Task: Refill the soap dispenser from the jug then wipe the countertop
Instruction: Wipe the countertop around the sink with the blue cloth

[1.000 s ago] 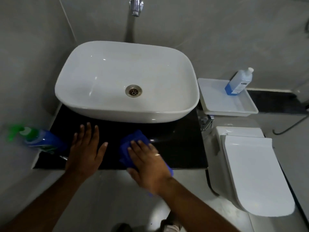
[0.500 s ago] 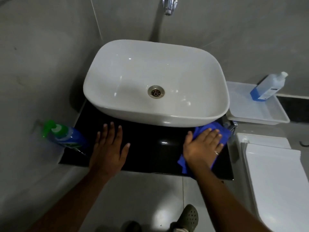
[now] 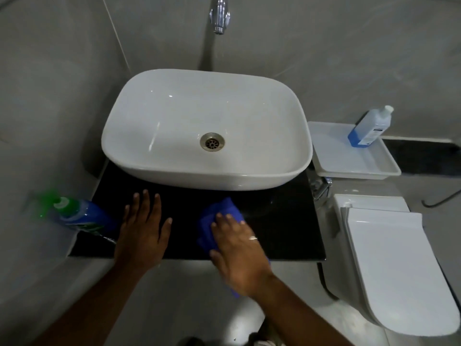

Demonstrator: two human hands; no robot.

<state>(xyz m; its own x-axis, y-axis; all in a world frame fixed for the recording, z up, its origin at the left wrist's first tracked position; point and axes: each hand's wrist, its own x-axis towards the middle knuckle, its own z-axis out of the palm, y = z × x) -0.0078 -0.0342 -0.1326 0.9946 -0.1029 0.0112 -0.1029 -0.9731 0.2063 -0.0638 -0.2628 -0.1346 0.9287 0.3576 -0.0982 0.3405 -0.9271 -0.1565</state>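
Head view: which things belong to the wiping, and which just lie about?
In the job: blue cloth, black countertop, right hand on the cloth, left hand on the countertop.
Lying about: green-capped bottle, blue bottle, white tray, basin, toilet.

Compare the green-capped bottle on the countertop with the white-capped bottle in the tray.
The green-capped bottle has a solid blue body; the white-capped bottle is clear, with blue liquid only in its lower part. The green-capped bottle stands on the black countertop at left; the white-capped bottle in the white tray at right. Both are capped.
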